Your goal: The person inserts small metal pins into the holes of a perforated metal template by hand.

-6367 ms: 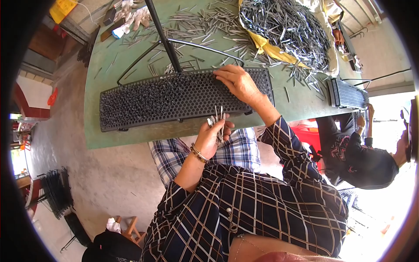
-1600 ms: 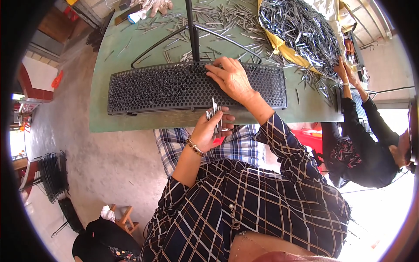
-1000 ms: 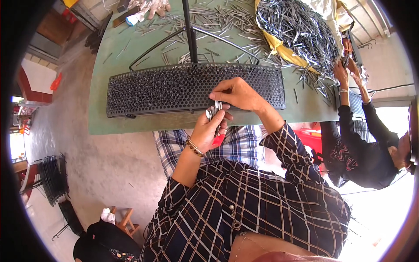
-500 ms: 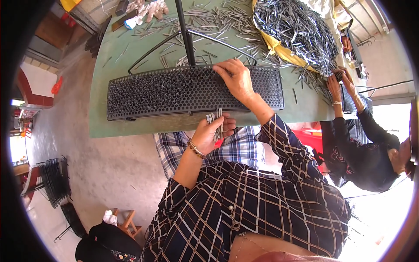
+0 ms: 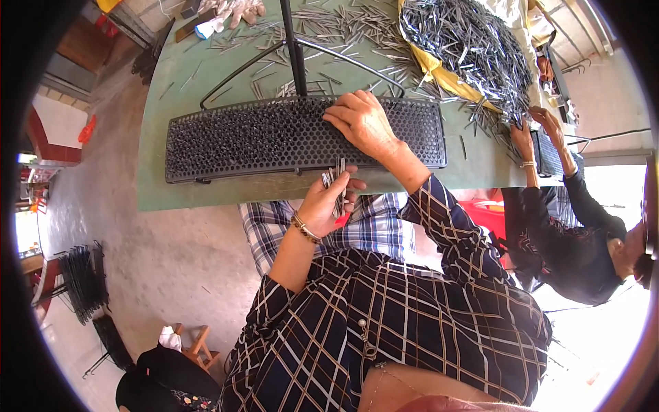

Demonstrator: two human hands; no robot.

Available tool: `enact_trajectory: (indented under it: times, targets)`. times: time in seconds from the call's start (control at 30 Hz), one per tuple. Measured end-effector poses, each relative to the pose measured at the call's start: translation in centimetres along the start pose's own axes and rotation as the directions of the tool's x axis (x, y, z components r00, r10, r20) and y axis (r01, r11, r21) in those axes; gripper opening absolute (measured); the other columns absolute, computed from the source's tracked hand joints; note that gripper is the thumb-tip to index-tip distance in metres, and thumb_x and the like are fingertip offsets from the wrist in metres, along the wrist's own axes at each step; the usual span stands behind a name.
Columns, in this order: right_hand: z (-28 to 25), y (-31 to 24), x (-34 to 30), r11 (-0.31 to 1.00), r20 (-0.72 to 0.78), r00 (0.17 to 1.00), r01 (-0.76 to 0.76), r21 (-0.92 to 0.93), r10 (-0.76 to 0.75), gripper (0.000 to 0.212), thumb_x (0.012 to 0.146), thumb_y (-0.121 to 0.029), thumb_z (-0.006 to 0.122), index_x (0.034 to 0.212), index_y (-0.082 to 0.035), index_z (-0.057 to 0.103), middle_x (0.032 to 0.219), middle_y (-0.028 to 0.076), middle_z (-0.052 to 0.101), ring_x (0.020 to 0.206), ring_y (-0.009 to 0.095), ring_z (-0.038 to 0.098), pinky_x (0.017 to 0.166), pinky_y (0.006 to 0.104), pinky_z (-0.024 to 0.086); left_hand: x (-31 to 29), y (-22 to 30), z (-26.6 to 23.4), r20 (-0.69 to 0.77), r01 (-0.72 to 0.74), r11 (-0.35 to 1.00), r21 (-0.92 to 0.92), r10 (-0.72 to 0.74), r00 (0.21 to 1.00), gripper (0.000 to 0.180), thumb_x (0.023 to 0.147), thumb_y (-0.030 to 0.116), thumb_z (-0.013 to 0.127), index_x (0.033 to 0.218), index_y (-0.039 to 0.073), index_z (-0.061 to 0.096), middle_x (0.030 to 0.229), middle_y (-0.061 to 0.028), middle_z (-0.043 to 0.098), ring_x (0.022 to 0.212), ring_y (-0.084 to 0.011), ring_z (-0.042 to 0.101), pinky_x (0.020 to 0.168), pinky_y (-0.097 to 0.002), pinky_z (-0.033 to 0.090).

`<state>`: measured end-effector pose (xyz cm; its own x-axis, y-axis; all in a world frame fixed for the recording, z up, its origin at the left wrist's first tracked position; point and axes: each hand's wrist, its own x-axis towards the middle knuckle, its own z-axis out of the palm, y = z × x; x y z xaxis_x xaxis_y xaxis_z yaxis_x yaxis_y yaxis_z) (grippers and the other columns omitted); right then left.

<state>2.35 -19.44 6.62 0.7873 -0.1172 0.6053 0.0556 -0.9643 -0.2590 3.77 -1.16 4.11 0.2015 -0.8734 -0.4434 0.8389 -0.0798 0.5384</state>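
A long black perforated panel (image 5: 412, 137) with round holes lies near the table's front edge. Dark pieces fill its left part densely, while more bare holes show toward the right. Just below the panel's front rim, my left hand (image 5: 328, 206) is closed around a small bundle of thin grey metal strips (image 5: 338, 180), their ends sticking up past the thumb. My right hand (image 5: 364, 123) rests over the panel right of its middle, fingers bent together and pointing down-left. Whatever its fingertips pinch is hidden behind the hand.
A black rod frame (image 5: 295, 62) rises behind the panel. Loose strips (image 5: 357, 27) scatter over the green table (image 5: 171, 82), beside a big heap (image 5: 473, 51) on yellow-edged sacking. Gloves (image 5: 237, 10) lie far left. Rightward, a co-worker's hands (image 5: 525, 141) are at another panel.
My right hand has shifted slightly left over the panel, its fingers now curled lower. My left hand moved a little left and up with the strips. The co-worker's hands shifted slightly.
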Motion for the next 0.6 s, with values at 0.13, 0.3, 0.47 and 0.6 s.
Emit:
enact_trajectory:
  times: [0.13,0.3,0.47,0.6]
  targets:
    - [-0.3,-0.3,0.2,0.999,-0.103,0.995,0.003,0.036,0.001,0.014,0.075,-0.015,0.069,0.083,-0.004,0.068,0.077,0.007,0.059,0.072,0.024,0.056,0.065,0.0339,0.045,0.1,-0.1,-0.2,0.024,-0.028,0.999,-0.031,0.028,0.999,0.026,0.094,0.017,0.050,0.115,0.003,0.051,0.093,-0.0092,0.061,0.067,-0.0072,0.049,0.055,-0.0203,0.043]
    - [-3.7,-1.7,-1.2,0.798,0.389,0.870,-0.454,0.397,0.302,0.021,0.077,-0.020,0.071,0.083,0.001,0.068,0.073,0.010,0.062,0.065,0.021,0.060,0.059,0.0303,0.047,0.0,0.2,0.4,0.041,-0.168,0.986,-0.005,0.168,0.985,0.024,0.093,0.017,0.051,0.112,0.003,0.052,0.093,-0.0081,0.060,0.069,-0.0064,0.048,0.055,-0.0198,0.040]
    - [-4.4,-2.3,-2.4,0.519,0.628,0.692,-0.705,0.483,0.356,0.026,0.076,-0.022,0.071,0.085,0.002,0.069,0.072,0.010,0.066,0.065,0.011,0.059,0.059,0.0258,0.047,0.1,0.5,1.2,0.031,-0.239,0.970,0.043,0.238,0.971,0.021,0.094,0.019,0.049,0.106,0.002,0.054,0.093,-0.0100,0.063,0.067,-0.0072,0.051,0.057,-0.0225,0.045]
    - [-4.4,-1.9,-3.0,0.296,0.644,0.615,-0.787,0.542,0.455,0.026,0.076,-0.020,0.071,0.086,0.005,0.068,0.074,0.010,0.067,0.066,0.011,0.060,0.060,0.0246,0.048,0.4,0.5,1.6,-0.029,-0.208,0.977,0.054,0.210,0.977,0.025,0.094,0.024,0.049,0.106,0.002,0.055,0.094,-0.0104,0.065,0.069,-0.0077,0.056,0.057,-0.0210,0.046]
